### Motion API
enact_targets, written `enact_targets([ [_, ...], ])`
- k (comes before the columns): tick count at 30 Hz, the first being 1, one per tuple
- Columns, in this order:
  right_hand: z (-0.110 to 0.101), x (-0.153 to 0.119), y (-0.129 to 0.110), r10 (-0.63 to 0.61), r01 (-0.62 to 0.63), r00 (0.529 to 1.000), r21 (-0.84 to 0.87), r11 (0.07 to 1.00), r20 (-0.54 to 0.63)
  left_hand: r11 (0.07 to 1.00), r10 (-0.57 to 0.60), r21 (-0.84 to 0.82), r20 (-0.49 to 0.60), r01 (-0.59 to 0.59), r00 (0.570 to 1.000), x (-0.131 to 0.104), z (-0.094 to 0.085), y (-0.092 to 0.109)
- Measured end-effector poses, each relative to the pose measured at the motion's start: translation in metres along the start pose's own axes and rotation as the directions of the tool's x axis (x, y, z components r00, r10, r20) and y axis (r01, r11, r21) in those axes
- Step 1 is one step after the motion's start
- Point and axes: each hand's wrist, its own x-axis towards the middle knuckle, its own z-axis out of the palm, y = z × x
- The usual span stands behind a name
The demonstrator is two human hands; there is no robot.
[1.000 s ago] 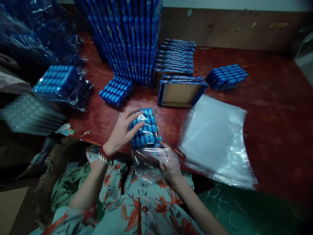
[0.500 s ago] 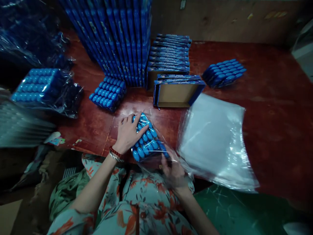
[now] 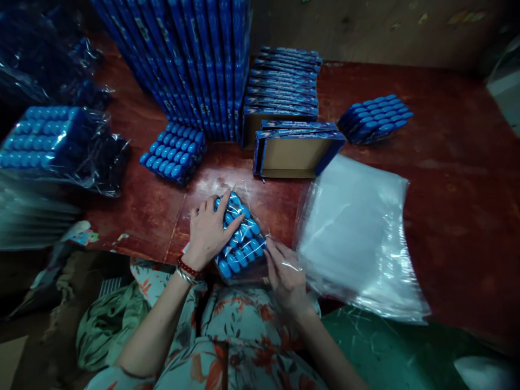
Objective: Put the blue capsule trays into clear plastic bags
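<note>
The left hand [image 3: 207, 230], fingers spread, lies on a bagged blue pack [image 3: 246, 232] at the worktop [image 3: 459, 189]'s near edge; the right hand [image 3: 287, 271] touches its 3 o'clock corner, grip unclear. An open box [image 3: 296, 154] stands at 1 o'clock.

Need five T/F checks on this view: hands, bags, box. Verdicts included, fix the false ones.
1. The left hand rests on the near blue pack. True.
2. The right hand is closer to the clear bags than the left hand is. True.
3. The clear bags lie left of the near blue pack. False: they lie to its right.
4. The front box stands with its open side toward the camera. True.
5. The front box is closer to the camera wearer than the near blue pack. False: it stands farther back.
</note>
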Motion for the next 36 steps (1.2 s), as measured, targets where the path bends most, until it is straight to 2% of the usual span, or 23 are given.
enact_targets([
  [4,-0.004,0.012,-0.003,0.037,-0.034,0.997,-0.041,0.999,0.073,1.0,0.0,-0.028,-0.011,0.0,1.0,0.0,0.0,0.0],
  [8,-0.007,0.019,-0.004,0.05,-0.051,0.997,0.01,0.999,0.062,0.999,-0.013,-0.03,0.001,0.013,1.0,0.0,0.0,0.0],
  [11,-0.006,0.018,-0.003,0.067,-0.068,0.997,0.028,0.997,0.037,0.999,-0.015,-0.032,0.012,0.016,1.0,0.0,-0.001,0.001],
  [17,-0.007,0.013,-0.005,0.085,-0.08,0.992,-0.062,0.995,0.092,0.999,-0.023,-0.037,0.025,0.024,0.999,0.0,-0.002,0.001],
  [19,-0.012,0.015,-0.007,0.094,-0.087,0.985,-0.056,0.995,0.146,0.999,-0.022,-0.046,0.03,0.023,0.999,0.0,-0.002,0.001],
  [23,-0.02,0.019,-0.009,0.063,-0.045,0.967,-0.078,0.996,0.246,0.998,-0.025,-0.055,0.035,0.027,0.999,0.0,-0.002,0.002],
  [31,-0.021,-0.001,-0.007,0.062,-0.045,0.963,-0.072,0.996,0.262,0.998,-0.021,-0.056,0.047,0.023,0.999,0.0,-0.001,0.0],
  [36,-0.029,0.008,-0.009,-0.021,0.062,0.932,-0.103,0.993,0.363,0.998,-0.013,-0.059,0.062,0.017,0.998,0.0,-0.001,0.0],
])
